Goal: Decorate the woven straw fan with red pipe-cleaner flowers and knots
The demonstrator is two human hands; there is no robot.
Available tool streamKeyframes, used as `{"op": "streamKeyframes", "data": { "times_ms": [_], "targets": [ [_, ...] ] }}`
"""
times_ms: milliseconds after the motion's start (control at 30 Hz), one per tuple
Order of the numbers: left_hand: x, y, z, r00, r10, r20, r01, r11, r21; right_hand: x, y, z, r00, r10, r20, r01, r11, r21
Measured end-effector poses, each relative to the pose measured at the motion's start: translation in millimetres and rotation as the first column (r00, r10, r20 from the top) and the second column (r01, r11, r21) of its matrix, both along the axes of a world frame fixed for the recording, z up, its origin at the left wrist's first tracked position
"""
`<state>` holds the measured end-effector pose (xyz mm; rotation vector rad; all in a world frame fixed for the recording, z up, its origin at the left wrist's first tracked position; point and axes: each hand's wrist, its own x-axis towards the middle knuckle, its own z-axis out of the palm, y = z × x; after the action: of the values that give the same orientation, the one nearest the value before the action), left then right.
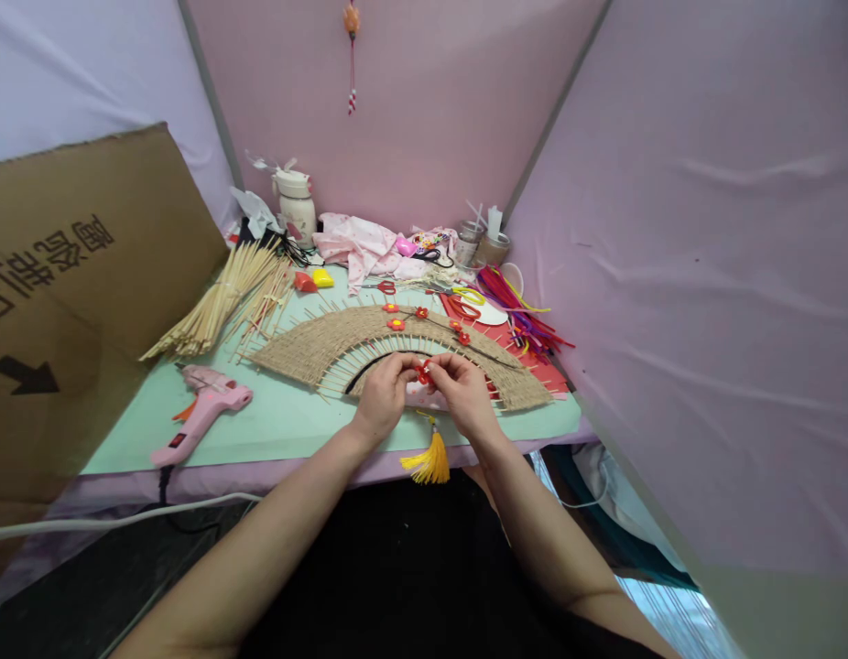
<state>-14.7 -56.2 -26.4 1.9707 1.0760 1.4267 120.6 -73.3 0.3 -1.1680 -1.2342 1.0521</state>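
Pinching red pc. [422,372], prob. flower (part hidden), betw. fingertips of L hand [383,395] and R hand [465,392], nr. inner curve of woven fan [348,331]. Counted five flowers [396,324] already on same; judged held pc. not yet added.

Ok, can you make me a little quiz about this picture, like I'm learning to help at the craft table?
1. What colour, mostly, is the small piece held between the left hand and the right hand?

2. True or false: the yellow tassel is nearer to the person than the cream bottle.

3. Which of these is nearest to the pink glue gun?
A) the red-handled scissors
B) the bundle of sticks
C) the charm hanging on the back wall

Key: 1. Red. 2. True. 3. B.
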Motion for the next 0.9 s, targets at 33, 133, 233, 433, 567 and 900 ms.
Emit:
{"op": "streamKeyframes", "data": {
  "times_ms": [33,133,233,433,567,900],
  "targets": [
    [0.0,-0.1,0.2,1.0,0.001,-0.001,-0.001,1.0,-0.012,0.0,-0.2,0.1,1.0,-0.001,0.01,0.001,1.0,0.002],
    [0.4,-0.5,0.9,1.0,0.002,0.0,-0.002,0.999,-0.034,-0.4,-0.8,0.4,1.0,-0.007,0.03,0.006,1.0,0.007],
    [0.5,-1.2,2.4,1.0,0.004,-0.004,-0.004,0.999,-0.045,-1.0,-1.0,0.7,1.0,-0.004,0.028,0.004,1.0,0.011],
    [-3.9,1.6,8.9,0.991,-0.114,0.069,0.126,0.97,-0.207,6.3,1.8,-2.9,0.992,-0.033,0.118,0.027,0.998,0.057],
    [-6.3,6.8,9.9,0.968,-0.176,0.177,0.228,0.912,-0.341,14.1,4.4,-8.5,0.948,-0.085,0.307,0.035,0.986,0.164],
    [-3.0,7.4,10.6,0.988,-0.137,0.078,0.154,0.942,-0.3,13.1,0.6,-11.0,0.847,-0.116,0.519,-0.034,0.962,0.27]
  ]
}}
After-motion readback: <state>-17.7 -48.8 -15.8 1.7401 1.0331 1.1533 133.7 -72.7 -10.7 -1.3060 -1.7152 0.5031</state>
